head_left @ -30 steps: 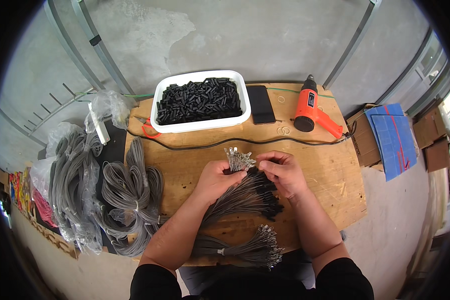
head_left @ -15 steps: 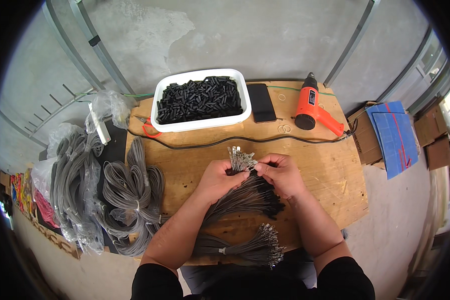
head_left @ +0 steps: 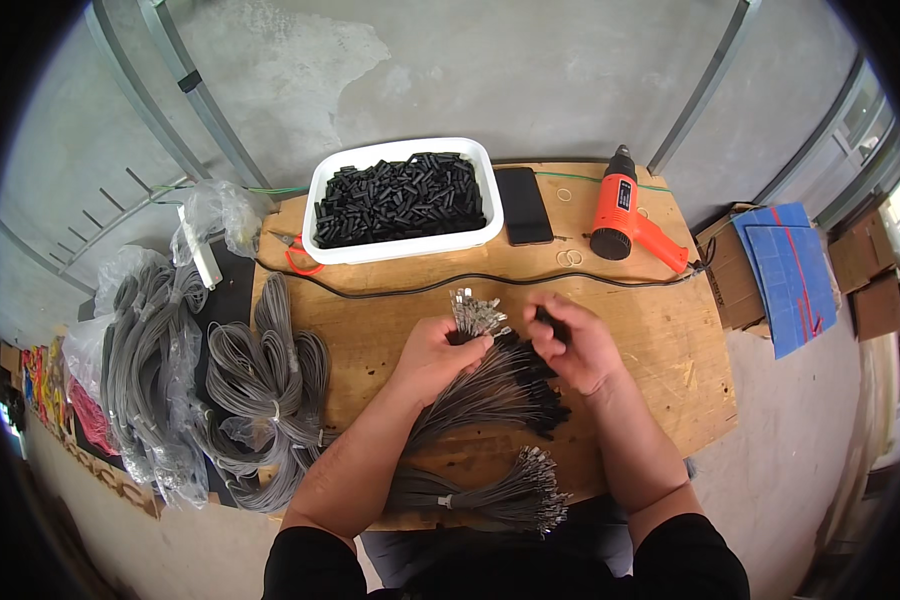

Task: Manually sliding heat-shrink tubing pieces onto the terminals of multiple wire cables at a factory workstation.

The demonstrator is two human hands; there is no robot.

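My left hand point(head_left: 438, 352) is closed around a bundle of grey cables point(head_left: 460, 405), just below their bare metal terminals point(head_left: 480, 315). Some cables in this bundle fan out toward the right and end in black sleeves point(head_left: 542, 395). Just right of the terminals, apart from them, is my right hand point(head_left: 582, 348), its fingers curled over a short black sleeve point(head_left: 547, 318); how many pieces it holds is hidden. Nearer to me lies a second cable bundle point(head_left: 495, 497), tied with a pale band, its metal ends pointing right.
A white tub point(head_left: 406, 252) of black sleeves point(head_left: 400, 200) stands at the back, beside a dark phone point(head_left: 523, 205). Further right lies an orange heat gun point(head_left: 622, 215). A black cord point(head_left: 400, 292) crosses the wooden table. Coiled grey cables point(head_left: 270, 390) and orange-handled pliers point(head_left: 301, 260) are left.
My right hand has drawn back from the terminals toward the right, and its fingers have curled. My left hand has shifted slightly left with the cable bundle.
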